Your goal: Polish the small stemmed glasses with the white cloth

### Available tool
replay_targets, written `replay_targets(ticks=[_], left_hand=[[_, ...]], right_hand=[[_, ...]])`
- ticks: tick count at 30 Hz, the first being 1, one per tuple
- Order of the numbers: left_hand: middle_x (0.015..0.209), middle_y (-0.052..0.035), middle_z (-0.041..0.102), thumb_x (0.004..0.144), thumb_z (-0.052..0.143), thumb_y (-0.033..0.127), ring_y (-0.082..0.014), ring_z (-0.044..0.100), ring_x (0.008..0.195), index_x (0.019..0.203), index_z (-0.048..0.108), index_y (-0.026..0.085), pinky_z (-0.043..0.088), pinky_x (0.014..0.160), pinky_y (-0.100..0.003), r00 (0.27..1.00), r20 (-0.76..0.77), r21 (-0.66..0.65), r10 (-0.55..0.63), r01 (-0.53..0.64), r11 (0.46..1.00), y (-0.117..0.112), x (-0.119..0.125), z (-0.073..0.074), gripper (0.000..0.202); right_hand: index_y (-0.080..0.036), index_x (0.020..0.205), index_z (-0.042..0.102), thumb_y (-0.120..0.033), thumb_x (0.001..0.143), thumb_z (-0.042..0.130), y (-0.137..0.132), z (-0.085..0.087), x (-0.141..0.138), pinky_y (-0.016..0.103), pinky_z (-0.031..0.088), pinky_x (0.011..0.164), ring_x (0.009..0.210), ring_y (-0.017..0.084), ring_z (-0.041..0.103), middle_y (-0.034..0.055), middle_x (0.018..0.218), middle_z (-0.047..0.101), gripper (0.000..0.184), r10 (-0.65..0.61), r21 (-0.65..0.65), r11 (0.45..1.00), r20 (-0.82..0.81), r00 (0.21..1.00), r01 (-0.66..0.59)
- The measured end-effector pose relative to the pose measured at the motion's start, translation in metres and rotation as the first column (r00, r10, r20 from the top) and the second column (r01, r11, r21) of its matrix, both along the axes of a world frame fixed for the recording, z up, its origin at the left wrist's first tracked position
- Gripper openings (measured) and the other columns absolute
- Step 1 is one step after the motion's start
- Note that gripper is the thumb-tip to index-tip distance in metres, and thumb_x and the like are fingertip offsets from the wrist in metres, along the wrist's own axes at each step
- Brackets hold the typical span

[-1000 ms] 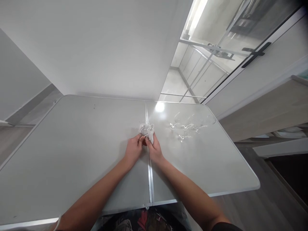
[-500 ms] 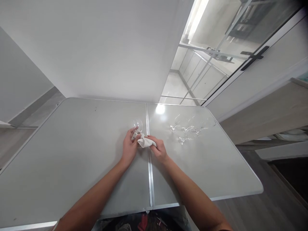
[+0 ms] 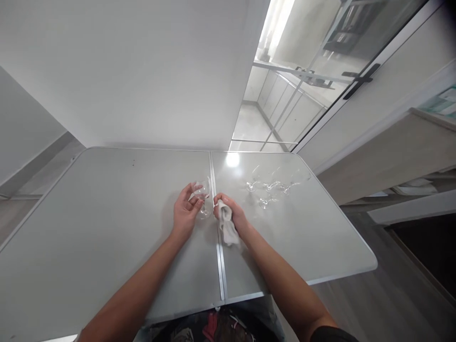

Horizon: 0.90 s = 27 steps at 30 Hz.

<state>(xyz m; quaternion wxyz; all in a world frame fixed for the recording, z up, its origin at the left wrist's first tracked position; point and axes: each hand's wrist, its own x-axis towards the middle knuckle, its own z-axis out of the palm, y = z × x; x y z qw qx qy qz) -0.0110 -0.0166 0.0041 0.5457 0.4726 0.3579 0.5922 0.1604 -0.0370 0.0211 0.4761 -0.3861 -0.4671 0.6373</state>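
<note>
My left hand (image 3: 185, 208) grips a clear stemmed glass (image 3: 201, 190) by its bowl, just left of the table's metal seam. The glass is roughly upright, its round foot low near the tabletop; whether it touches the surface I cannot tell. Bunched in my right hand (image 3: 232, 212) is a white cloth (image 3: 228, 227), its loose end hanging down over the seam's right side. A small gap separates cloth and glass. To the right, several more clear stemmed glasses (image 3: 263, 203) are grouped on the table, hard to make out one by one.
The pale folding table (image 3: 121, 228) has a metal seam (image 3: 220, 266) down its middle and a metal rim. A white wall (image 3: 149, 85) rises behind it. At the right are a glass-paned door (image 3: 299, 85) with a black handle and a wooden shelf unit (image 3: 384, 152).
My right hand has drawn the cloth away from the glass, and the cloth now hangs down. The glass in my left hand shows more fully. The whole view has shifted slightly.
</note>
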Motion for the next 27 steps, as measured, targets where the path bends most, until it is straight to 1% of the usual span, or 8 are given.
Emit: replay_targets(ticks=[4,8,13,16,19,21,24,27], left_hand=[[0.134,-0.0151,0.061,0.082,0.077,0.038,-0.0234,0.068,0.110,0.136,0.054,0.022,0.056,0.097,-0.037,0.997,0.000,-0.009,-0.079,0.079,0.997,-0.003,0.007,-0.003,0.061],[0.124,-0.0133,0.066,0.084,0.075,0.038,-0.0237,0.065,0.114,0.135,0.055,0.020,0.053,0.099,-0.036,0.982,-0.059,-0.016,-0.178,0.178,0.984,-0.010,0.015,-0.005,0.057],[0.129,-0.0117,0.060,0.091,0.064,0.041,-0.0237,0.059,0.119,0.132,0.056,0.022,0.048,0.096,-0.034,0.952,-0.307,0.185,-0.006,0.066,0.981,-0.009,0.010,-0.004,0.045],[0.107,-0.0095,0.063,0.100,0.046,0.040,-0.0214,0.060,0.100,0.106,0.062,0.019,0.046,0.087,-0.034,0.771,-0.605,0.289,0.197,-0.017,0.957,-0.001,0.005,-0.009,0.027],[0.081,-0.0059,0.059,0.101,0.040,0.040,-0.0207,0.055,0.079,0.078,0.057,0.019,0.040,0.076,-0.033,0.465,-0.871,0.245,0.159,0.131,0.961,0.006,0.004,-0.020,0.035],[0.074,-0.0049,0.057,0.101,0.039,0.042,-0.0206,0.052,0.073,0.069,0.051,0.020,0.036,0.071,-0.033,0.305,-0.945,0.189,0.119,0.209,0.960,0.009,0.004,-0.026,0.040],[0.070,-0.0038,0.058,0.101,0.036,0.044,-0.0190,0.050,0.067,0.064,0.047,0.020,0.033,0.071,-0.032,0.216,-0.971,0.149,0.101,0.219,0.964,0.010,0.005,-0.030,0.045],[0.069,-0.0029,0.058,0.101,0.036,0.046,-0.0178,0.049,0.065,0.063,0.047,0.020,0.031,0.072,-0.032,0.214,-0.972,0.147,0.099,0.223,0.964,0.009,0.005,-0.030,0.047]], right_hand=[[-0.019,0.099,0.074,-0.040,0.079,0.075,0.000,-0.007,-0.007,0.025,0.046,0.067,0.068,0.014,0.056,-0.0011,0.077,0.065,0.029,-0.171,0.232,0.968,0.342,0.924,0.093],[-0.018,0.097,0.078,-0.033,0.085,0.066,-0.001,-0.017,-0.010,0.030,0.052,0.078,0.082,0.021,0.066,0.0019,0.086,0.075,0.024,-0.260,0.356,0.928,0.413,0.873,0.108],[-0.018,0.089,0.079,-0.030,0.085,0.066,0.005,-0.011,-0.005,0.030,0.054,0.081,0.082,0.021,0.071,0.0034,0.090,0.078,0.019,-0.369,0.469,0.869,0.412,0.833,0.154],[-0.018,0.084,0.079,-0.030,0.084,0.069,-0.001,0.009,0.004,0.030,0.055,0.079,0.078,0.020,0.071,0.0039,0.084,0.077,0.015,-0.485,0.522,0.822,0.431,0.761,0.228],[-0.019,0.086,0.080,-0.033,0.082,0.073,-0.024,0.034,0.021,0.031,0.056,0.078,0.079,0.021,0.071,0.0049,0.085,0.077,0.016,-0.570,0.545,0.781,0.425,0.704,0.304],[-0.018,0.093,0.080,-0.041,0.082,0.074,-0.047,0.046,0.043,0.032,0.057,0.076,0.082,0.022,0.072,0.0067,0.092,0.077,0.026,-0.659,0.491,0.741,0.399,0.638,0.458],[-0.015,0.102,0.079,-0.052,0.079,0.075,-0.075,0.048,0.099,0.033,0.057,0.070,0.081,0.025,0.073,0.0096,0.093,0.078,0.044,-0.778,0.364,0.607,0.453,0.435,0.706],[-0.014,0.102,0.080,-0.053,0.073,0.077,-0.082,0.032,0.167,0.033,0.056,0.075,0.090,0.029,0.073,0.0113,0.095,0.078,0.048,-0.762,0.345,0.547,0.583,0.282,0.763]])
